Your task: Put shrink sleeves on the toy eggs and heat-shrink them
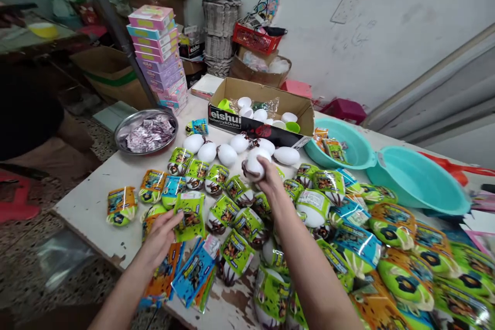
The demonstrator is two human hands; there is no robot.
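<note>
My right hand [266, 172] is closed round a white plastic egg [256, 161] with dark brown claw-like markings, above the middle of the table. My left hand [164, 229] pinches the left edge of a flat green printed bag [191, 215]. Behind the held egg lies a loose row of white eggs [227, 154], some with brown claw shapes. Around both hands sit several eggs packed in green bags [217, 179]. Flat blue bags [196, 268] and orange bags [168, 268] lie at the table's front edge, near my left forearm.
An open carton [263, 131] with egg halves stands at the back. A metal bowl [146, 131] of small sachets is at left, beside stacked boxes [160, 56]. Two turquoise basins [417, 180] stand at right. Many packed eggs [402, 268] cover the right side. A pole [116, 26] rises behind.
</note>
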